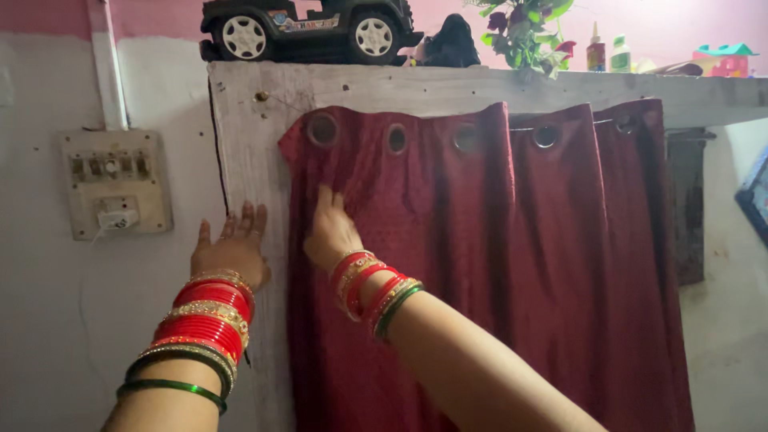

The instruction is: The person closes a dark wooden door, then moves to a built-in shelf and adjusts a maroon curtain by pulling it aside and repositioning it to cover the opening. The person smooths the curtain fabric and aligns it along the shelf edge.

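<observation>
A dark red curtain [512,264] with round metal eyelets hangs under a white shelf board [448,88]. My right hand [330,232] lies flat on the curtain's upper left part, fingers pointing up. My left hand [232,248] is raised with fingers spread against the white door frame [244,160], just left of the curtain's edge. Both wrists carry several red, gold and green bangles. Neither hand grips anything.
A switchboard [116,184] with a plugged-in charger is on the wall at left. On the shelf stand a black toy jeep [308,28], a dark figure, artificial flowers [524,32], small bottles and a toy house. A dark strip hangs right of the curtain.
</observation>
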